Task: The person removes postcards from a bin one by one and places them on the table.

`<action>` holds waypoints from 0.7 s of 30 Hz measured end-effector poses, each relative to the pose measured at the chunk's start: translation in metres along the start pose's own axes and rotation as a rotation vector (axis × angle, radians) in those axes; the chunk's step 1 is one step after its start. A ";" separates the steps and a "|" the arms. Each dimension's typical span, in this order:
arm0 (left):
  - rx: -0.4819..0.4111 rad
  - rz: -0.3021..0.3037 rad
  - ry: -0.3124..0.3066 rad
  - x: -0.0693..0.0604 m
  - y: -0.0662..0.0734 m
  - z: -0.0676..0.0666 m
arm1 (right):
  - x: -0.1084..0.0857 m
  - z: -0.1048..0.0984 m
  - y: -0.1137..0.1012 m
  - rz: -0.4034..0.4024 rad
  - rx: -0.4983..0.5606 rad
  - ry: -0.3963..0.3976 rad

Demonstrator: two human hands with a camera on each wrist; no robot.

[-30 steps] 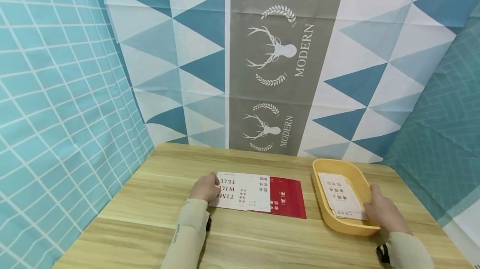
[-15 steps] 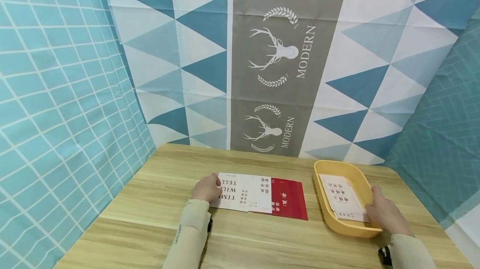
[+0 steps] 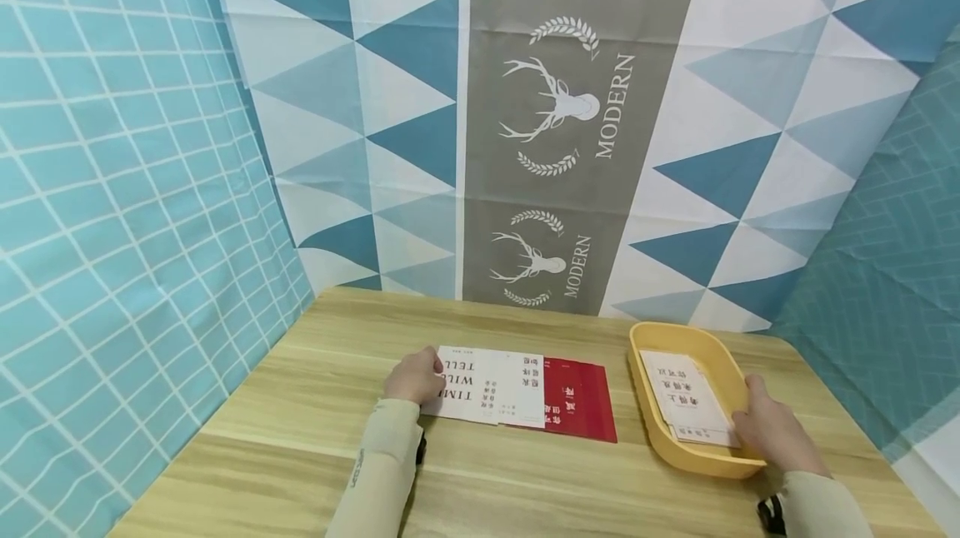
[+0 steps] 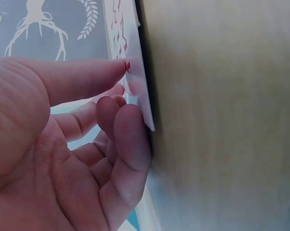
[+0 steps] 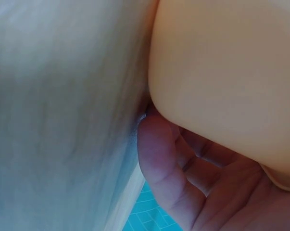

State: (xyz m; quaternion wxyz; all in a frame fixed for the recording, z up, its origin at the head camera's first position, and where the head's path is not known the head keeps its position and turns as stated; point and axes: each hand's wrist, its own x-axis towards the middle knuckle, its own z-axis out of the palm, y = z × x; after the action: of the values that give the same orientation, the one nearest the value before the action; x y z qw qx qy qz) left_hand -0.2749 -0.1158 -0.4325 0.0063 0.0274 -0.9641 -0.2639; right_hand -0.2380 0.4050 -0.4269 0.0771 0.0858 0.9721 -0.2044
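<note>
My left hand [image 3: 414, 376] is at the left edge of a white card [image 3: 491, 384] printed with large red letters. Seen from the left wrist, the thumb rests on the card [image 4: 141, 77] and curled fingers lie at its underside edge, pinching it. White cards overlap several red cards [image 3: 588, 401] to their right. My right hand [image 3: 772, 425] grips the right side of a yellow tray [image 3: 693, 459] holding white cards [image 3: 686, 396]. In the right wrist view the fingers [image 5: 157, 149] curl under the tray wall [image 5: 221, 72]; the thumb is out of sight there.
The wooden table [image 3: 525, 480] stands against a patterned curtain [image 3: 420, 213] at the back. A blue tiled-pattern cloth [image 3: 127, 213] hangs at the left and a teal one [image 3: 885, 296] at the right.
The head view has shifted slightly. Both hands, the cards and the tray keep their places relative to one another.
</note>
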 end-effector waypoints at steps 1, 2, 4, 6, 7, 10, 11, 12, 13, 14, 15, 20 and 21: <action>-0.004 0.004 -0.002 0.000 0.000 0.000 | 0.000 0.000 0.000 -0.002 -0.003 0.002; -0.006 0.009 -0.001 0.001 -0.001 0.000 | 0.001 0.000 0.000 -0.004 -0.002 0.004; -0.019 0.023 0.006 0.002 -0.001 -0.001 | 0.001 0.000 0.000 -0.005 -0.003 0.006; -0.033 0.038 0.021 0.002 0.001 -0.002 | 0.001 0.001 0.000 -0.004 -0.004 0.008; -0.043 0.052 0.033 0.002 0.003 -0.003 | 0.001 0.001 -0.001 -0.004 -0.005 0.009; -0.076 0.113 0.058 0.000 0.015 -0.007 | 0.002 0.001 -0.001 -0.007 -0.009 0.016; -0.086 0.141 0.055 -0.002 0.021 -0.007 | 0.001 0.001 0.000 -0.006 -0.003 0.015; -0.100 0.176 0.044 -0.005 0.029 -0.008 | 0.001 0.001 0.000 -0.010 0.000 0.013; -0.112 0.216 0.030 -0.008 0.038 -0.007 | 0.001 0.001 0.001 -0.011 0.001 0.012; -0.123 0.254 0.008 -0.012 0.048 -0.005 | 0.001 0.001 0.001 -0.013 0.001 0.012; -0.124 0.299 -0.009 -0.016 0.059 -0.002 | 0.000 0.001 0.001 -0.013 0.003 0.012; -0.052 0.606 -0.043 -0.051 0.128 0.024 | 0.001 0.003 0.002 -0.024 0.001 0.028; -0.031 0.673 -0.041 -0.059 0.142 0.030 | 0.001 0.002 0.002 -0.026 0.002 0.028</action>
State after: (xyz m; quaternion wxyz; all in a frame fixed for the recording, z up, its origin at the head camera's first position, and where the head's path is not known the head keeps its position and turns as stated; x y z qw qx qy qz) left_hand -0.2239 0.0253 -0.3861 0.0743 -0.2977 -0.9149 -0.2624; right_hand -0.2386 0.4058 -0.4301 0.0606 0.0762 0.9739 -0.2052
